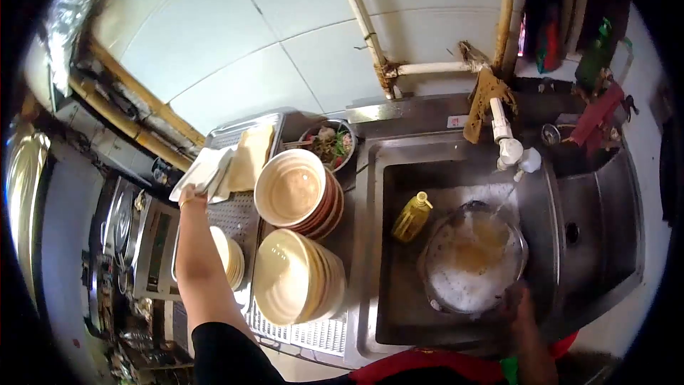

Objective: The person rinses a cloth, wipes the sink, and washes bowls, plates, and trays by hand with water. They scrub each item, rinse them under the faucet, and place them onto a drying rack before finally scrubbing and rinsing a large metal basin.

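At the left, my left hand (194, 195) is closed on the near edge of a white rectangular plate (206, 168); part of the fingers is hidden. Beside it, pale rectangular plates (252, 157) lie on a metal tray (246, 217). My right hand (516, 301), dark and blurred, is at the near rim of a round basin (467, 257) of sudsy, yellowish water. How its fingers are set cannot be made out. Water runs into the basin from a white tap (509, 144).
Bowl stacks (291, 187) (288, 278) stand left of the sink (368, 242), near small stacked plates (229, 257). Behind them is a bowl of food scraps (332, 144). A yellow pump bottle (412, 218) stands in the sink. Pipes (360, 14) run along the tiled wall.
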Demonstrator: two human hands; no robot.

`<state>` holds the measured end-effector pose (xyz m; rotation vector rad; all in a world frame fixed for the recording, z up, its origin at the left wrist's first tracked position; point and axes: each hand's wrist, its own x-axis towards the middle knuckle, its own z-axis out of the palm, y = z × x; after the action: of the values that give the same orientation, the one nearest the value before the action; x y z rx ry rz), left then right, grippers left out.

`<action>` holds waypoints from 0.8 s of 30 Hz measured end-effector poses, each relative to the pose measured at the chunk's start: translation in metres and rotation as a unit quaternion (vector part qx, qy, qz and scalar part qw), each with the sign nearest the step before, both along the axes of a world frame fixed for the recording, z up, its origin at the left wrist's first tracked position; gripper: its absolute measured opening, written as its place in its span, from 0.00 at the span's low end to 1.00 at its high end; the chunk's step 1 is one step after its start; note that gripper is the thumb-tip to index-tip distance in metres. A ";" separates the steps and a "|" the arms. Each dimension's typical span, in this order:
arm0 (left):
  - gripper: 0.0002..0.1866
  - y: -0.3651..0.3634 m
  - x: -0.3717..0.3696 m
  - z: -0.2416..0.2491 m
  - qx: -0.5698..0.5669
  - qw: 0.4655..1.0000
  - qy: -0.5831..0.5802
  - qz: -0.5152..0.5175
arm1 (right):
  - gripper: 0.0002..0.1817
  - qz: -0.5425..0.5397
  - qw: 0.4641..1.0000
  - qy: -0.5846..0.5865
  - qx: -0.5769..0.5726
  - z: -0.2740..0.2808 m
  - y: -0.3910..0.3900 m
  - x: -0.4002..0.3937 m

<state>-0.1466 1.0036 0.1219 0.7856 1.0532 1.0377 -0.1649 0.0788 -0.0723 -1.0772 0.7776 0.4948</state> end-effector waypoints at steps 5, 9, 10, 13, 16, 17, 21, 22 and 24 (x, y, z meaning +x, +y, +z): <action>0.07 0.010 -0.020 -0.006 -0.003 0.915 0.403 -0.032 | 0.22 0.075 0.987 -0.099 -0.105 -0.046 0.005 0.014; 0.16 0.092 -0.035 -0.021 0.060 0.911 0.395 -0.098 | 0.23 0.036 0.984 -0.039 -0.168 -0.032 0.029 0.029; 0.20 0.077 -0.022 -0.007 0.028 0.951 0.291 -0.099 | 0.25 0.096 0.973 -0.033 -0.207 -0.036 0.027 0.035; 0.19 0.101 0.023 0.028 0.265 0.880 0.393 -0.032 | 0.32 0.124 0.913 -0.092 -0.377 -0.055 0.019 0.050; 0.37 0.040 0.066 0.088 0.546 0.747 0.373 -0.071 | 0.36 0.137 0.835 -0.158 -0.509 -0.077 0.020 0.068; 0.35 0.007 0.081 0.101 0.564 0.776 0.242 -0.145 | 0.37 0.182 0.794 -0.167 -0.555 -0.081 0.025 0.071; 0.24 -0.278 0.117 0.154 0.553 0.737 0.109 -0.374 | 0.37 0.275 0.742 -0.079 -0.607 -0.133 0.069 0.074; 0.23 -0.295 0.122 0.151 0.562 0.668 0.119 -0.473 | 0.37 0.271 0.785 -0.038 -0.555 -0.106 0.086 0.068; 0.23 -0.397 0.118 0.137 0.418 0.599 -0.033 -0.682 | 0.36 0.375 0.680 -0.124 -0.618 -0.155 0.093 0.048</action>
<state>-0.0290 0.6069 0.2586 1.8480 -0.4020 0.0600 -0.1166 0.1714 -0.2277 -2.7494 0.2935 0.4460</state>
